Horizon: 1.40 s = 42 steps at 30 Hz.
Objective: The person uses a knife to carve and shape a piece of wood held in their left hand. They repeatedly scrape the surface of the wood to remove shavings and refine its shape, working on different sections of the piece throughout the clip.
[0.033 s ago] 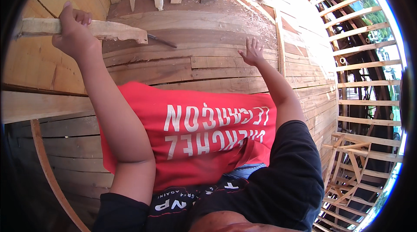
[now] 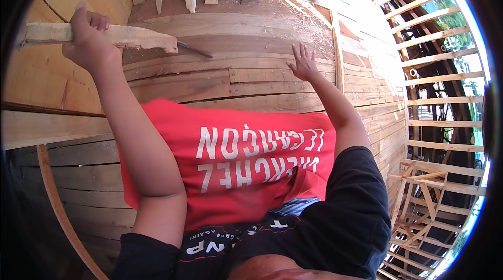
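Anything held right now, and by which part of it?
Left grip holds a long, pale, rough-edged wooden piece around its visible mid-length. Right grip is open, nothing held.

The bare left forearm (image 2: 133, 122) runs from a creased elbow (image 2: 166, 195) toward 11 o'clock, ending in the left hand (image 2: 93, 44) at 10 o'clock from the middle of the view, its fingers (image 2: 98, 21) curled in a grip and its thumb (image 2: 80, 15) pointing to 12. At 1 o'clock, the right hand (image 2: 303, 64) shows its back, fingers spread toward 12, with the bare right forearm (image 2: 336, 103) slanting away toward 5 o'clock.
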### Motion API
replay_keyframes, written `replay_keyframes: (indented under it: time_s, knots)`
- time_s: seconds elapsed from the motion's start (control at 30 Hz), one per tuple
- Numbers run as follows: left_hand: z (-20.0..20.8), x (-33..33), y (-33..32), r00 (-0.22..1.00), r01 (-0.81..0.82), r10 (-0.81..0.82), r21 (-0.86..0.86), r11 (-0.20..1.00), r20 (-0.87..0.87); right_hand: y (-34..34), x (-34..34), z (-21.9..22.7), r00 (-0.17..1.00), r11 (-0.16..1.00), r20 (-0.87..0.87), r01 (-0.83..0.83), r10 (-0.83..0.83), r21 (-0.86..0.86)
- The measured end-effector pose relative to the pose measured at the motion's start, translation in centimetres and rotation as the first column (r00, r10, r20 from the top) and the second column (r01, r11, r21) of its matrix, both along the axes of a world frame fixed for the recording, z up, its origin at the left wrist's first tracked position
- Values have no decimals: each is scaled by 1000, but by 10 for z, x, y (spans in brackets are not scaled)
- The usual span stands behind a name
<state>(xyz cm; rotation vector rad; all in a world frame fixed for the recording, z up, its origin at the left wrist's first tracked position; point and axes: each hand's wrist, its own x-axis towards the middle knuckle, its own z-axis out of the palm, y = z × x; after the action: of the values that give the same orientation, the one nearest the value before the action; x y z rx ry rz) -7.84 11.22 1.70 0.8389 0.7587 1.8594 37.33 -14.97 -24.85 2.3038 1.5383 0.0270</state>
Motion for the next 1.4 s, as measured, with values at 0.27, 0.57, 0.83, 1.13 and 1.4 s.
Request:
replay_keyframes:
  time_s: [0.27, 0.57, 0.83, 1.13, 1.4]
  knots:
    - [-6, 6, 3, 1000, -14, 14, 8, 1000, -19, -34, -116, -5, 456, 557, -447, -821, 770, 122]
    - [-9, 19, 1, 998, 40, -39, 25, 999, -39, -58, 53, -11, 972, 969, 29, 235, -234, -76]
    - [1, 21, -8, 997, 58, -55, 70, 996, -47, -72, -34, -9, 557, 649, -472, -759, 683, 44]
    - [-1, 26, -11, 992, 128, -128, -2, 992, 8, -55, 24, 23, 521, 526, -119, 850, -845, -16]
    - [-3, 34, -7, 983, 182, -181, 53, 982, -18, -47, 38, -32, -134, 177, -985, 978, 108, -114]
